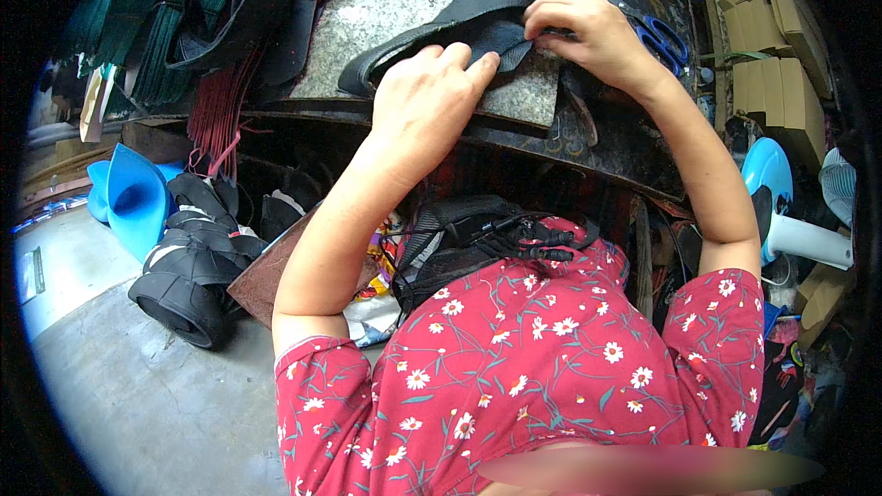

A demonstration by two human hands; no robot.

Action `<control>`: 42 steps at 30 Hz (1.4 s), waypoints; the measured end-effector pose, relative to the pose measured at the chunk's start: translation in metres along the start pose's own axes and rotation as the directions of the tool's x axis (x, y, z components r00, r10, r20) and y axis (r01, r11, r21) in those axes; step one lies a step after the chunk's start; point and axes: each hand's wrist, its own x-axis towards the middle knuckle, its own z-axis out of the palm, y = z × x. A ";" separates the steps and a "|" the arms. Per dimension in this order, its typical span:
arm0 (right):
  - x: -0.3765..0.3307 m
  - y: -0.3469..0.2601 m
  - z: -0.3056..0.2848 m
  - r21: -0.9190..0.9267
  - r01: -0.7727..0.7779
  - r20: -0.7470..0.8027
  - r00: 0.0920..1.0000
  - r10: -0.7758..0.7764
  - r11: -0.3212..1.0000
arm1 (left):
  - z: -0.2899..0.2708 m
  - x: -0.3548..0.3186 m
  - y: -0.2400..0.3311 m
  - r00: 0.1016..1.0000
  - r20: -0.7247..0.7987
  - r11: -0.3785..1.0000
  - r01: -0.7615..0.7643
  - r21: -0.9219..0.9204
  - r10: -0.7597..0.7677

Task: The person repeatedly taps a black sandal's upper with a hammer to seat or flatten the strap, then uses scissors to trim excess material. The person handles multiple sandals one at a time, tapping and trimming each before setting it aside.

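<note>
A curved black fabric piece (pixel 459 16) with a folded, band-like rim lies on a speckled grey slab (pixel 358 14). I cannot tell what kind of article it is. My left hand (pixel 427 101) rests over its near edge, fingers bent and thumb pressing the fabric. At the piece's right end my right hand (pixel 588 32) pinches the edge between thumb and fingers. The fingertips of both hands are close together, and part of the fabric is hidden beneath them.
Right of the slab lie blue-handled scissors (pixel 661 44). Brown cardboard boxes (pixel 781 96) are stacked at far right, above a blue-and-white fan (pixel 770 174). A black ring-shaped article (pixel 225 14) and red strips (pixel 220 115) are at left. Black nested pieces (pixel 197 266) sit below.
</note>
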 end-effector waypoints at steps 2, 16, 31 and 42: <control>-0.012 -0.002 -0.017 0.265 -0.015 -0.056 0.998 0.031 0.964 | 0.003 0.000 -0.003 0.999 0.038 1.000 0.012 -0.016 -0.011; -0.120 -0.017 -0.043 0.288 -0.694 0.012 0.692 0.722 0.660 | 0.011 -0.007 0.011 0.999 -0.034 0.994 -0.017 0.110 0.020; -0.074 -0.038 -0.040 0.440 -0.364 -0.211 0.847 0.488 0.821 | 0.019 0.008 0.008 0.998 -0.062 1.000 0.015 -0.011 -0.015; -0.080 -0.028 -0.018 0.034 -0.465 -0.110 0.878 0.466 0.885 | -0.013 -0.026 0.000 0.998 -0.040 0.999 0.042 0.007 -0.042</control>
